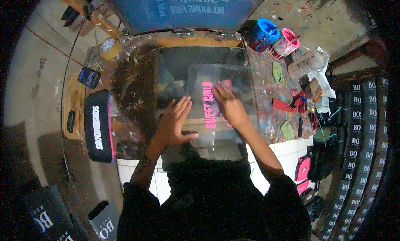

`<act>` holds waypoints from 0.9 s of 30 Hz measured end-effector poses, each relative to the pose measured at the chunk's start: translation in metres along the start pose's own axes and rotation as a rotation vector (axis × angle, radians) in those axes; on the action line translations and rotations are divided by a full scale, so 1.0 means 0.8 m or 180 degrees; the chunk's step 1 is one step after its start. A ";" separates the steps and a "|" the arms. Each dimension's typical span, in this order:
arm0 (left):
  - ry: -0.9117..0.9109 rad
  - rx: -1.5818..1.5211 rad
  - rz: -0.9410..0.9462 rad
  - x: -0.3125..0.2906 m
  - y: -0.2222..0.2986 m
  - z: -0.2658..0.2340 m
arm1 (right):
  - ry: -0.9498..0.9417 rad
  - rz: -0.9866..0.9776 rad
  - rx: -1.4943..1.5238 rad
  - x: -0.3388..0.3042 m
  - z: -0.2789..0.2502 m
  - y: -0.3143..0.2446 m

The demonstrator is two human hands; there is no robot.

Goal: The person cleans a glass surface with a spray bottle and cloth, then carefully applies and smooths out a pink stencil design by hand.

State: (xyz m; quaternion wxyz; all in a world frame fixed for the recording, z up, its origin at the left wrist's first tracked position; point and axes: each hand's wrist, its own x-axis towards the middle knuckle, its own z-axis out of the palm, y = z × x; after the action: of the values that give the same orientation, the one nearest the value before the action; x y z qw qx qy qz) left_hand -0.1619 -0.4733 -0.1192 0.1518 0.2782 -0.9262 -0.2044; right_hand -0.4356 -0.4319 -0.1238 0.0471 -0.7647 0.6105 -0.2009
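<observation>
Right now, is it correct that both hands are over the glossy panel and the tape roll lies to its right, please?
Not quite: the tape roll lies to the left of the glossy panel, as the head view shows. The left hand and right hand are over it, as you say.

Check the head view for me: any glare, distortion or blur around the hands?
Head view: pale reflections mottle the glass panel; fisheye bends the dark lettered stacks at right; corners fall to speckled black. Left hand reads clearly there; right hand looks slightly soft.
</observation>
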 end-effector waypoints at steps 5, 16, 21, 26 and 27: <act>0.0105 0.0077 0.0058 -0.008 -0.008 -0.001 | -0.0389 -0.0721 -0.0139 -0.033 0.033 -0.053; 0.0014 0.0036 -0.0015 -0.009 -0.007 0.001 | 0.0054 -0.0763 0.0191 -0.028 0.019 -0.072; -0.0006 -0.0008 -0.0056 -0.007 -0.003 0.000 | -0.0224 -0.0292 -0.0205 0.008 0.015 -0.019; -0.0038 -0.0014 -0.0102 -0.011 -0.006 -0.004 | -0.0226 -0.0306 0.0182 -0.031 0.035 -0.066; -0.0016 0.0000 -0.0098 -0.010 -0.006 -0.005 | -0.0160 -0.0542 0.0219 -0.048 0.032 -0.068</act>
State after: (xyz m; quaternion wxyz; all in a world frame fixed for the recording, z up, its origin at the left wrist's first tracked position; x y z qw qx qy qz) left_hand -0.1517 -0.4735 -0.1194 0.1464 0.2919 -0.9222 -0.2074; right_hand -0.3828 -0.3861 -0.1398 0.0714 -0.8166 0.5346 -0.2058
